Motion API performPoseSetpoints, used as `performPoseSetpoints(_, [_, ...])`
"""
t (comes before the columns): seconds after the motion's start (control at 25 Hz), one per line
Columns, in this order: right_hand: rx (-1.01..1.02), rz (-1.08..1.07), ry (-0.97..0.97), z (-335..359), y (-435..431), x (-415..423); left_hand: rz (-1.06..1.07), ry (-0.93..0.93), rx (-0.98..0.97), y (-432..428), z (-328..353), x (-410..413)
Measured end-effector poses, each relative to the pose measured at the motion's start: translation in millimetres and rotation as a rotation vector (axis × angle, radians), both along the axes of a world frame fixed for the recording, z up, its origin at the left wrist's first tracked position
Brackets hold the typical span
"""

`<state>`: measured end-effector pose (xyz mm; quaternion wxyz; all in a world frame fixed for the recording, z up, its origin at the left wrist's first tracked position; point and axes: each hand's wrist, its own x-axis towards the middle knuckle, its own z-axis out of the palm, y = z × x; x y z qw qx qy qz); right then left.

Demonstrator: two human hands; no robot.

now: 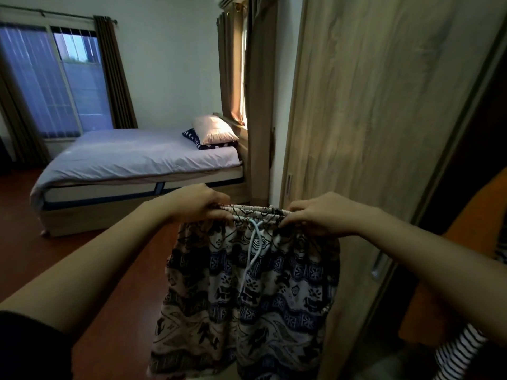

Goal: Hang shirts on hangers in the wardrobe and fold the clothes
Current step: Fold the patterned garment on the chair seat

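I have both hands up in front of the camera, holding a pair of patterned shorts (pixel 247 292) in the air by the waistband (pixel 258 211). The left hand (pixel 203 207) grips the left end of the band, fingers curled over its top edge. The right hand (pixel 318 215) pinches the right end in much the same way, knuckles toward the lens. The elastic runs fairly straight between the two hands. The rest of the shorts hangs freely below it, over the reddish-brown floor (pixel 68 242), touching nothing that I can make out.

The cloth is off-white with bands of black and blue figures. A pale drawstring (pixel 253 253) is tied at the middle of the waistband, and its ends dangle down the front. A black sleeve (pixel 30 349) shows on the left arm at the lower left edge of the view.

Just right of the shorts stands the wardrobe door (pixel 370 105), light wood grain, with a metal handle (pixel 380 263) low on its edge near the right forearm. Past the door the wardrobe interior is dark. A black-and-white striped garment (pixel 455 349) shows at the lower right, and I cannot tell whether it hangs or lies there.

Across the room is a bed (pixel 142 157) with a pale sheet. At its far right corner a pinkish pillow (pixel 215 130) rests on a dark patterned pillow (pixel 192 135). Behind the bed's left side is a window (pixel 55 80), with a brown curtain (pixel 115 75) on its right side.
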<state>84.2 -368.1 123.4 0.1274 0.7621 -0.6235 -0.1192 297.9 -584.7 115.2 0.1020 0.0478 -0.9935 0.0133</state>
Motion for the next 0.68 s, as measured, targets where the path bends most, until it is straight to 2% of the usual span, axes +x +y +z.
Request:
performPoseSetpoints(0.12, [0.029,0.017,-0.245,-2,-6,7,0.016,0.003,0.023,4,1,2])
performPoseSetpoints(0.24, [0.082,-0.084,-0.215,-10,-15,23,0.018,-0.069,0.106,5,1,1])
performPoseSetpoints(0.32, [0.189,-0.200,-0.298,-22,-20,28,0.041,-0.157,0.197,5,-5,-3])
performPoseSetpoints(0.4, [0.275,-0.331,-0.683,-33,-21,25,0.109,-0.140,0.353,1,-18,-6])
performPoseSetpoints(0.48, [0.300,-0.487,-1.149,-39,-21,24,0.194,0.020,0.527,-3,-32,-10])
performPoseSetpoints(0.52, [0.259,-0.556,-1.306,-42,-22,27,0.219,0.101,0.597,-1,-38,-13])
performPoseSetpoints(0.6, [0.077,-0.684,-1.490,-45,-30,38,0.213,0.181,0.702,6,-47,-20])
performPoseSetpoints(0.68, [-0.079,-0.755,-1.701,-44,-41,50,0.172,0.164,0.749,16,-48,-28])
